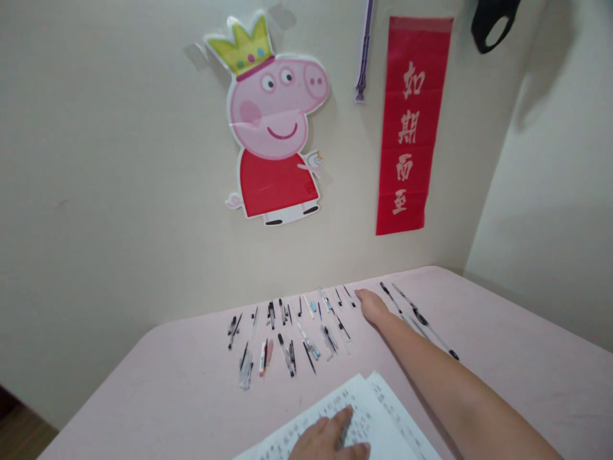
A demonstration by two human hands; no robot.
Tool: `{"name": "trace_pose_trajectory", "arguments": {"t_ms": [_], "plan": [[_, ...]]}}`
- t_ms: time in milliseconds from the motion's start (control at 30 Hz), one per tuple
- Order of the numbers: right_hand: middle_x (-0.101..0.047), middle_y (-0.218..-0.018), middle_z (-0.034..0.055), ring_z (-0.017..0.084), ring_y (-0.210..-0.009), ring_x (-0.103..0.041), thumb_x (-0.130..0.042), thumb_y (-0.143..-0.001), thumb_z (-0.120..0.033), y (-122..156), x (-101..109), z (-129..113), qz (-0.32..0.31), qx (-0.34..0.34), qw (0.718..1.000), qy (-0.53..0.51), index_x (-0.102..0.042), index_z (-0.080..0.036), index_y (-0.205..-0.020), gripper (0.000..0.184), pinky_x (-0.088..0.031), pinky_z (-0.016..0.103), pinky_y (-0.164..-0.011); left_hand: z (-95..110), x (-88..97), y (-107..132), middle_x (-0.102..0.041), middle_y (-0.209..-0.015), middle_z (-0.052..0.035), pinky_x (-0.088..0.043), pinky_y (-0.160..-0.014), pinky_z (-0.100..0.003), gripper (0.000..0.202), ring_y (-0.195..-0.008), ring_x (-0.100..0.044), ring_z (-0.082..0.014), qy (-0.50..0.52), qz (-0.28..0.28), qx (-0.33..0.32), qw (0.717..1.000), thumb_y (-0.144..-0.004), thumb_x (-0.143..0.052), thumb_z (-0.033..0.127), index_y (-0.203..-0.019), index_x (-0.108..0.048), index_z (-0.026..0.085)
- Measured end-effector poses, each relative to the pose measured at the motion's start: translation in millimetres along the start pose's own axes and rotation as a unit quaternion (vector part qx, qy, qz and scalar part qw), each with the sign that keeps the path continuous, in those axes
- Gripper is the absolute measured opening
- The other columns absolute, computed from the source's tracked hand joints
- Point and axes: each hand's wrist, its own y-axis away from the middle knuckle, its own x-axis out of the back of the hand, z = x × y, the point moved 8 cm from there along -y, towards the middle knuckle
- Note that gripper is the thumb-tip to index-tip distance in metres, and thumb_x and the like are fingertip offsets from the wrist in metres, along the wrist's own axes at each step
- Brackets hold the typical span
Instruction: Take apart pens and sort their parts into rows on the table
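My left hand (330, 437) lies on the written sheets of paper (378, 421) at the bottom of the view, with its fingers apart. My right arm stretches far across the table, and my right hand (372, 306) rests low near the back edge. Its fingers look drawn together, pointing left; anything inside them is hidden. Just left of it is a thin dark pen refill (349, 296). Disassembled pen parts (290, 354) lie in two rough rows further left, among them a white marker-like pen (263, 358) and a pale blue piece (313, 306).
Several long pens (421, 316) lie right of my forearm on the pink-covered table (119, 396). The wall stands directly behind the table, bearing a cartoon pig cutout (278, 128), a red banner (407, 128), a purple cord (364, 57) and a black hanging item (488, 25).
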Motion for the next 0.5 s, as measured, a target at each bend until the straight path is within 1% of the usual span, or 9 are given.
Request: {"name": "trace_pose_trajectory", "arguments": {"t_ms": [167,333,400,500], "plan": [[-0.056,-0.132,0.0132,0.018,-0.121,-0.051,-0.034,-0.078,0.001,34.8,6.6,-4.0,0.006,0.006,1.000,0.009,-0.055,-0.010,-0.128,0.055,-0.033,0.027,-0.102,1.2,2.6,0.3,-0.050,-0.139,0.0006,-0.044,-0.093,-0.044,0.065,-0.111,-0.056,-0.0310,-0.006,0.002,0.003,1.000,-0.079,-0.044,0.069,-0.138,-0.033,0.047],[-0.056,-0.131,0.0148,0.020,-0.121,-0.052,-0.034,-0.079,0.000,71.8,13.1,-13.3,-0.002,0.019,1.000,0.021,-0.055,-0.007,-0.128,0.054,-0.033,0.029,-0.103,11.1,6.2,1.5,-0.041,-0.146,0.0035,-0.040,-0.097,-0.044,0.049,-0.114,-0.053,-0.0299,-0.023,-0.002,-0.036,0.999,-0.084,-0.038,0.066,-0.128,-0.047,0.048],[-0.057,-0.130,0.0149,0.020,-0.120,-0.053,-0.034,-0.078,0.000,84.6,15.7,-19.3,-0.006,0.022,0.999,0.027,-0.056,-0.007,-0.127,0.054,-0.034,0.029,-0.103,12.9,7.2,2.2,-0.040,-0.147,0.0023,-0.041,-0.096,-0.045,0.048,-0.115,-0.053,-0.0309,-0.024,-0.003,-0.043,0.999,-0.085,-0.037,0.066,-0.126,-0.051,0.046],[-0.059,-0.128,0.0145,0.021,-0.118,-0.055,-0.036,-0.079,-0.001,100.4,19.5,-29.8,-0.010,0.026,0.999,0.035,-0.057,-0.008,-0.126,0.052,-0.035,0.029,-0.101,12.9,9.0,2.2,-0.044,-0.144,-0.0016,-0.043,-0.095,-0.045,0.047,-0.113,-0.055,-0.0312,-0.025,0.011,-0.044,0.999,-0.085,-0.041,0.064,-0.125,-0.054,0.042]]}}
